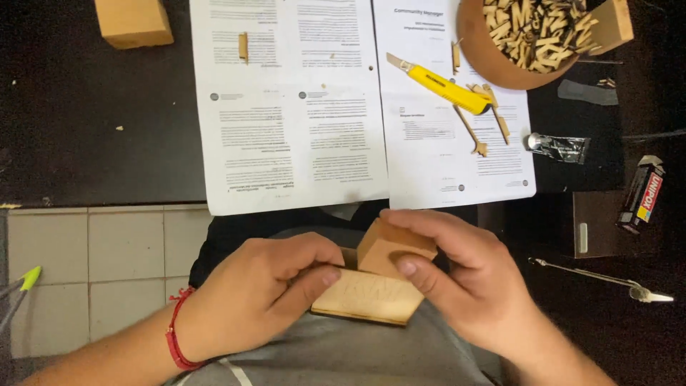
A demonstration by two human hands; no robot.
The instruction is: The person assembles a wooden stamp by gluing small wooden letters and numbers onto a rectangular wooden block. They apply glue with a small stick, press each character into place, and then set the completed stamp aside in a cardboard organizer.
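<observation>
A small wooden block (391, 246) is pinched by the right hand (464, 279) against a thin wooden panel (368, 297) gripped by the left hand (261, 293); held unsupported over the lap, misalignment or slippage is judged likely.

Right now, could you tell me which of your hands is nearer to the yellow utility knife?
Right. The right hand lies almost straight below the yellow utility knife; the left hand sits farther away, down to the left.

Knife (437, 84) on papers (300, 107), bowl (493, 61) right, block (133, 21) left
</observation>
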